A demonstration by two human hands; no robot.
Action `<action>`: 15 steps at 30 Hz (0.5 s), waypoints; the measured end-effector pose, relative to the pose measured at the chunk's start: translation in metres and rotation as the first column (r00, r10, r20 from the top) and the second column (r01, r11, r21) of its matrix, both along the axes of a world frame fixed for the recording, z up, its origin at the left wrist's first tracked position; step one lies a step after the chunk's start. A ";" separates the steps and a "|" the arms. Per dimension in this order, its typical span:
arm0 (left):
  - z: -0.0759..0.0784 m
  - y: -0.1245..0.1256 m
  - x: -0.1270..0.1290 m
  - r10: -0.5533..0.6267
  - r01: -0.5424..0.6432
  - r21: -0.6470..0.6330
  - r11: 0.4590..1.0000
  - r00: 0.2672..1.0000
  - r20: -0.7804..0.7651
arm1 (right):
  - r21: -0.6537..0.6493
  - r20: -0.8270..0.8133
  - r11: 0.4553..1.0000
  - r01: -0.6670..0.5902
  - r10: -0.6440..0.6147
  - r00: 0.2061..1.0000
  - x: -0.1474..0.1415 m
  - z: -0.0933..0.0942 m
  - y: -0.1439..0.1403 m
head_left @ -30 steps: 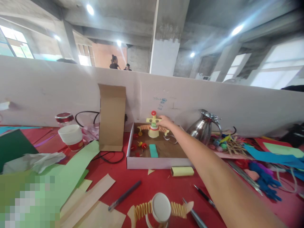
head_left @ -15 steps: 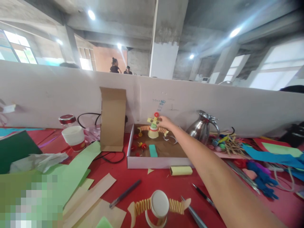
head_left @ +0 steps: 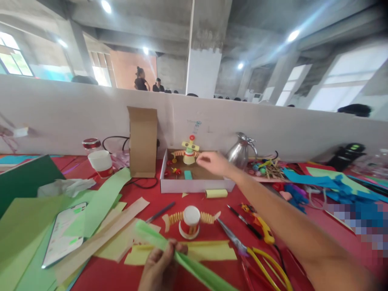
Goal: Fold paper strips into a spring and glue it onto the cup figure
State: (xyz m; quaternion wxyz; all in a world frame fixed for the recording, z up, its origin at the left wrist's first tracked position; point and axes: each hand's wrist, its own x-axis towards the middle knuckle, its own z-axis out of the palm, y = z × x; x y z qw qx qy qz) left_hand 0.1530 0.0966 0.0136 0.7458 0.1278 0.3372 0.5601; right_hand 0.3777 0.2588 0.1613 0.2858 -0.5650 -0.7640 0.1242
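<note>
My left hand (head_left: 165,260) is closed around a folded light green paper strip (head_left: 203,273), low in front of me. My right hand (head_left: 214,163) reaches over the cardboard box lid (head_left: 194,186), fingers pinched together beside the arm of a small paper-cup figure (head_left: 189,157) with a yellow head and red top. Whether anything is between those fingertips is hidden. A second cup figure (head_left: 192,218), with a white top and folded-paper spring arms, stands on the red table just beyond my left hand. A yellow paper strip (head_left: 212,251) lies behind the green one.
Yellow-handled scissors (head_left: 265,262), a black pen (head_left: 244,220) and a glue gun (head_left: 265,230) lie to the right. A steel jug (head_left: 241,151) stands behind my right forearm. Coloured paper sheets, a phone (head_left: 65,234) and a paper cup (head_left: 101,163) are on the left. A white partition (head_left: 273,125) runs behind.
My right hand has moved from the far figure's head down and right of it. My left hand has come into view with the green paper. The view has tilted down.
</note>
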 end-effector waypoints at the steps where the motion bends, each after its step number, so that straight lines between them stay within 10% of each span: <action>1: 0.004 0.000 0.003 0.027 -0.027 -0.001 1.000 0.999 -0.021 | -0.060 0.033 0.992 -0.107 0.109 0.993 -0.011 -0.006 -0.037; 7: 0.011 -0.031 0.018 0.144 -0.137 0.084 0.987 0.987 -0.077 | -0.282 0.022 0.950 -0.137 0.149 0.989 -0.057 -0.071 -0.216; 15: 0.007 -0.080 0.003 0.186 -0.179 0.052 0.982 0.961 -0.205 | -0.365 -0.221 0.908 -0.206 0.131 0.967 -0.054 -0.127 -0.276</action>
